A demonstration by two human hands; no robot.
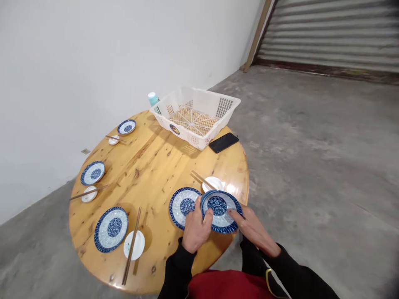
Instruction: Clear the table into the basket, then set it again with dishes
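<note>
A blue-and-white plate [229,202] is held tilted over the near right edge of the table. My left hand [198,228] is closed on its left rim, thumb on top. On the right side, my right hand [254,228] grips the same plate with its thumb over the rim. The rim looks doubled, but I cannot tell whether several plates are stacked there. Just left of it, another patterned plate [179,207] lies on the table, partly covered by my left hand. Behind the held plate sits a small white dish [215,181] with chopsticks [202,179] across it.
The round wooden table [152,174] carries a white plastic basket [187,132], a black phone [223,142] and a light-blue bottle [152,98] at the back. Along its left side are several plates [111,229], white dishes [139,246] and chopsticks [132,245]. A wall [93,54] stands behind.
</note>
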